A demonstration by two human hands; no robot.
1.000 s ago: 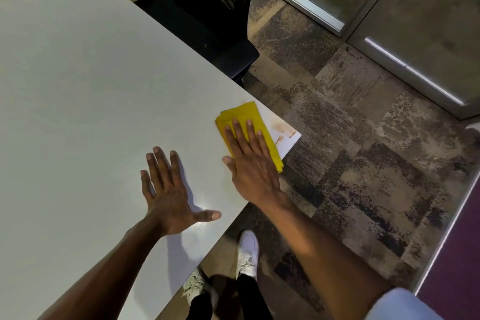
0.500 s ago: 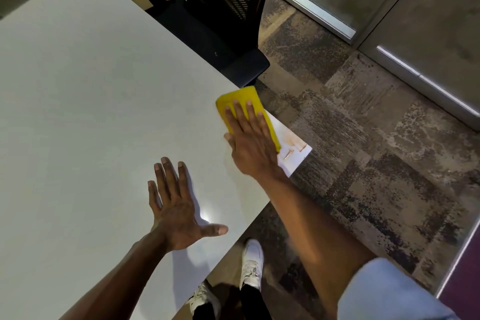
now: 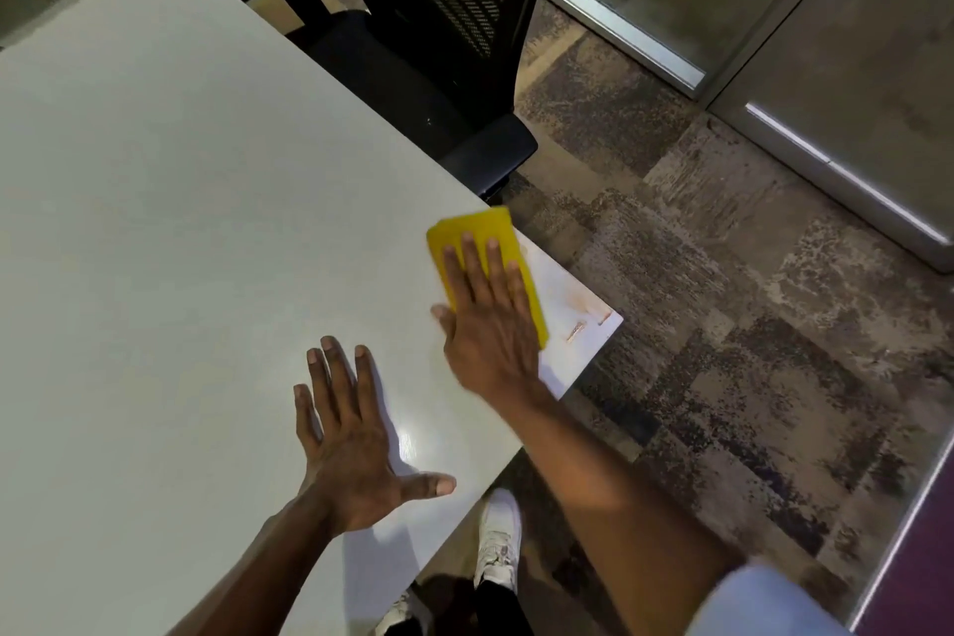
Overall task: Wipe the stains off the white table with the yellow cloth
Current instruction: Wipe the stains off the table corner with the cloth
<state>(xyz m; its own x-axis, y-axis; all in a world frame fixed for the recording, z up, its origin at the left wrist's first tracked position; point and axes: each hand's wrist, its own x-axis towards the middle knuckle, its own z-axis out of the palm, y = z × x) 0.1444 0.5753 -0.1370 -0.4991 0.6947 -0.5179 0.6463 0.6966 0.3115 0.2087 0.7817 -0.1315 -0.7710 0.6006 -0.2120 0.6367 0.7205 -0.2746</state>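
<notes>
The white table fills the left of the head view, its right corner pointing at the carpet. A folded yellow cloth lies near that corner, and my right hand presses flat on it with fingers spread. Faint orange-brown stains mark the table between the cloth and the corner tip. My left hand rests palm down on the table nearer to me, fingers apart, holding nothing.
A black mesh office chair stands against the table's far edge, just behind the cloth. Patterned carpet lies to the right, glass partitions beyond it. My white shoes show below the table's near edge.
My right hand has slid the cloth away from the corner along the far edge, uncovering more of the stained corner. The left hand stays planted.
</notes>
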